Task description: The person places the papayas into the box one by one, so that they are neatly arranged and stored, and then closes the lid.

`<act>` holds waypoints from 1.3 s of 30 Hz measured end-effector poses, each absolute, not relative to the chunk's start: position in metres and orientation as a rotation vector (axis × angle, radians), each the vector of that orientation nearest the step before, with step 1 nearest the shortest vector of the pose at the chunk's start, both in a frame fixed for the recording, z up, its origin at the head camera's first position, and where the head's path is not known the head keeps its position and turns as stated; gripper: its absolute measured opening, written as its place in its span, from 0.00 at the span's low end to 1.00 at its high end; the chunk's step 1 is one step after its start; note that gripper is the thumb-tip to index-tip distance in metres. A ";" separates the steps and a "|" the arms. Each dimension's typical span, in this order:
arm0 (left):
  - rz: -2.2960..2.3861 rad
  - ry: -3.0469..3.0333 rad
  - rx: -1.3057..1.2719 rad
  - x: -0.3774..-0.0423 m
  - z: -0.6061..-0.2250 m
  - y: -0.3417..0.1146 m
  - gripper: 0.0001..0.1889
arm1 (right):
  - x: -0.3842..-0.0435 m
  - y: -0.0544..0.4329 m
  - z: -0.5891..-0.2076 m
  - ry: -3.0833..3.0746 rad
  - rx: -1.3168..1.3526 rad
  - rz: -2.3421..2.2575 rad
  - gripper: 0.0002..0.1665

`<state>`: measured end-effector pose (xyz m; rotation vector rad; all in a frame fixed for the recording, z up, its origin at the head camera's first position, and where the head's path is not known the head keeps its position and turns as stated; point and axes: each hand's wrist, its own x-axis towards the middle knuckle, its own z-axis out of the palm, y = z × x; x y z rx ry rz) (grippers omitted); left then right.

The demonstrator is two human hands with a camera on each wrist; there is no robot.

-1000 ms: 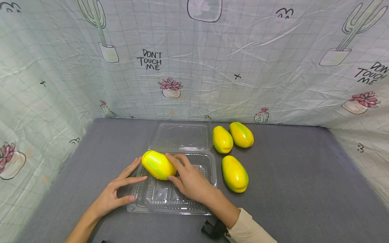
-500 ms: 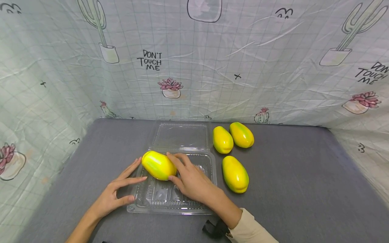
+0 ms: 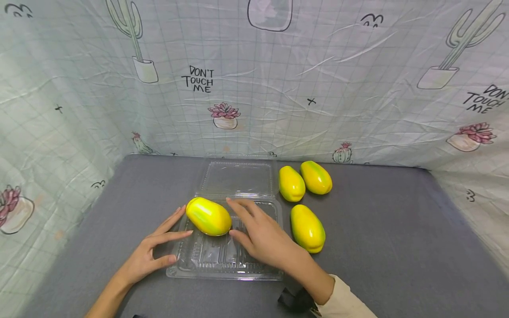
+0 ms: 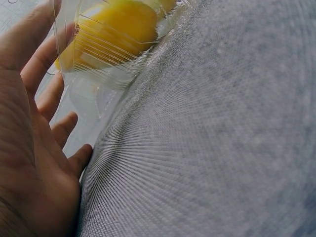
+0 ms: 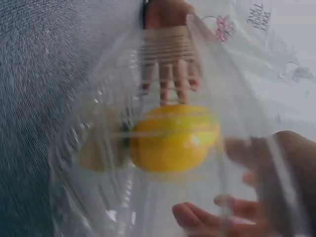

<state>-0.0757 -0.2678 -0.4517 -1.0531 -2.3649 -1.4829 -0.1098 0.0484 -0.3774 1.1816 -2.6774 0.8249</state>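
Observation:
A yellow-green papaya (image 3: 208,216) lies in the back left part of a clear plastic clamshell box (image 3: 238,276), its lid (image 3: 240,176) folded back flat behind it. My left hand (image 3: 149,251) is spread along the box's left edge, with the fingertips at the rim beside the papaya. In the left wrist view the left hand (image 4: 39,123) shows straight fingers against the clear wall, the papaya (image 4: 116,32) behind it. Over the right half of the box, my right hand (image 3: 262,234) has its fingers extended and apart from the papaya, a small gap between them.
Three more papayas lie right of the box: one close to the lid (image 3: 292,184), one behind it (image 3: 316,177) and one nearer me (image 3: 308,229). A black strap (image 3: 294,300) hangs by the right sleeve (image 3: 346,300). A printed curtain (image 3: 254,88) stands behind the grey table (image 3: 397,247).
My right hand has let go of the papaya and drawn back a little to the right, its fingers opening. The papaya and my left hand stay in place.

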 end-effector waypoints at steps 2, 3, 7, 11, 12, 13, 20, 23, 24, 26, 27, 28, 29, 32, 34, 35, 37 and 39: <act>-1.482 -2.360 -1.057 -0.076 -0.452 -0.268 0.28 | -0.109 0.053 -0.373 -2.676 1.164 0.835 0.39; -1.482 -2.359 -1.058 -0.076 -0.452 -0.268 0.28 | -0.108 0.056 -0.371 -2.669 1.154 0.836 0.38; -1.485 -2.362 -1.056 -0.076 -0.453 -0.269 0.28 | -0.109 0.067 -0.363 -2.621 1.128 0.842 0.36; -1.500 -2.360 -1.053 -0.075 -0.453 -0.268 0.28 | -0.114 0.080 -0.359 -2.565 1.137 0.808 0.37; -1.504 -2.357 -1.054 -0.075 -0.453 -0.268 0.28 | -0.115 0.083 -0.358 -2.558 1.138 0.798 0.37; -1.507 -2.355 -1.055 -0.075 -0.454 -0.268 0.28 | -0.116 0.086 -0.357 -2.554 1.138 0.786 0.37; -1.515 -2.360 -1.048 -0.075 -0.454 -0.269 0.28 | -0.119 0.108 -0.356 -2.546 1.100 0.751 0.38; -1.515 -2.356 -1.055 -0.076 -0.454 -0.268 0.27 | -0.119 0.117 -0.358 -2.550 1.077 0.754 0.40; -1.513 -2.355 -1.057 -0.076 -0.453 -0.268 0.27 | -0.119 0.119 -0.358 -2.554 1.069 0.755 0.41; -1.511 -2.356 -1.054 -0.076 -0.453 -0.268 0.27 | -0.118 0.125 -0.359 -2.556 1.065 0.759 0.42; -1.510 -2.359 -1.052 -0.076 -0.453 -0.267 0.27 | -0.118 0.129 -0.359 -2.553 1.066 0.761 0.42; -1.510 -2.362 -1.050 -0.076 -0.452 -0.267 0.27 | -0.118 0.132 -0.360 -2.549 1.068 0.762 0.43; -1.507 -2.367 -1.048 -0.076 -0.452 -0.267 0.27 | -0.119 0.136 -0.360 -2.549 1.067 0.758 0.43; -1.504 -2.373 -1.043 -0.076 -0.452 -0.267 0.28 | -0.119 0.146 -0.361 -2.547 1.057 0.742 0.44; -1.498 -2.370 -1.045 -0.076 -0.452 -0.267 0.28 | -0.119 0.152 -0.361 -2.550 1.039 0.732 0.44; -1.492 -2.368 -1.046 -0.076 -0.452 -0.267 0.28 | -0.119 0.156 -0.362 -2.555 1.027 0.729 0.44; -1.489 -2.364 -1.049 -0.076 -0.452 -0.268 0.28 | -0.119 0.161 -0.363 -2.565 1.003 0.737 0.44; -1.486 -2.365 -1.052 -0.076 -0.452 -0.268 0.28 | -0.119 0.167 -0.365 -2.578 0.975 0.748 0.44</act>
